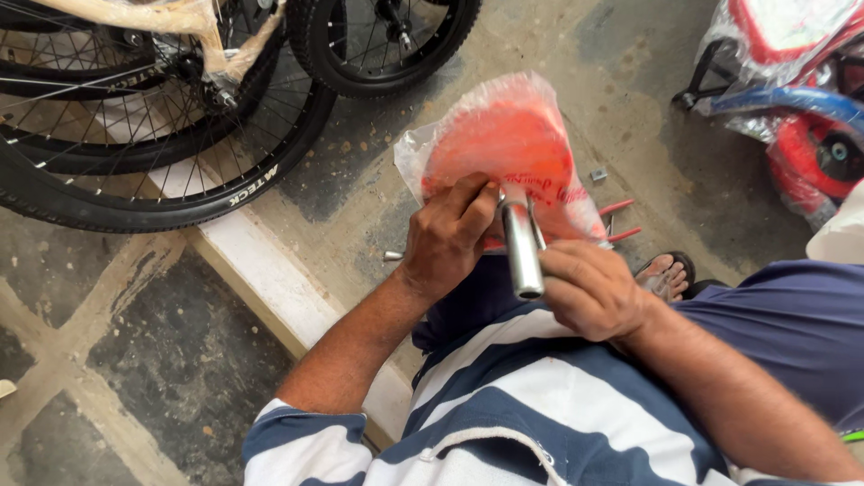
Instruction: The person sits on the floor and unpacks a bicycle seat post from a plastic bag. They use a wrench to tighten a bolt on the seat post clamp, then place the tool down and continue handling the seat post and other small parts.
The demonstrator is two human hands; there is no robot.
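Note:
A red bicycle seat (504, 148) wrapped in clear plastic is held upside down in front of me, its silver metal post (522, 247) pointing toward me. My left hand (445, 238) grips the seat's underside beside the base of the post. My right hand (589, 288) is closed around fittings next to the post's near end, over the edge of the plastic. Two thin red rods (621, 220) stick out to the right from under the seat.
Black bicycle wheels (162, 117) stand at the upper left, another small wheel (387, 45) at top centre. A plastic-wrapped red and blue child's bike (801, 99) sits at the upper right. A small metal nut (598, 175) lies on the concrete floor. A sandalled foot (666, 270) shows at right.

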